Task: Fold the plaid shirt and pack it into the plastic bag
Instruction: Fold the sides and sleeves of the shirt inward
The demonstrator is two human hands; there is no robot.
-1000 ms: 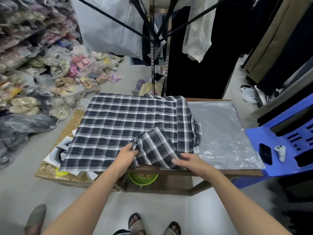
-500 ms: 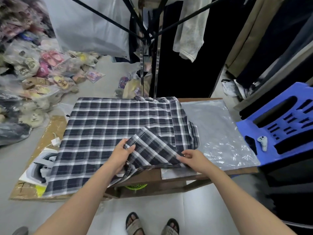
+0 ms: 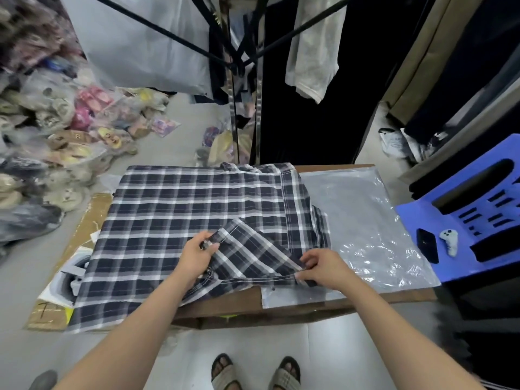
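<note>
A dark blue and white plaid shirt (image 3: pixel 180 218) lies spread flat across a brown table (image 3: pixel 309 298), its left part hanging past the table's left edge. The clear plastic bag (image 3: pixel 363 220) lies flat on the table just to the shirt's right, with the shirt's right edge overlapping it.

The person is partway through folding. A sleeve (image 3: pixel 253 254) is folded diagonally across the near right of the shirt. The left hand (image 3: pixel 197 256) pinches the sleeve's cuff end between thumb and fingers. The right hand (image 3: pixel 323 267) pinches the fabric at the shirt's near right corner, fingers narrowly closed on it.

Judging by this, the sleeve is being laid in place. The next move likely calls for smoothing it flat, then folding the overhanging left side inward.

The collar at the far edge is bunched and hard to make out. The bag's opening cannot be seen. A blue plastic stool (image 3: pixel 464 209) at right is cut off by the frame.
</note>
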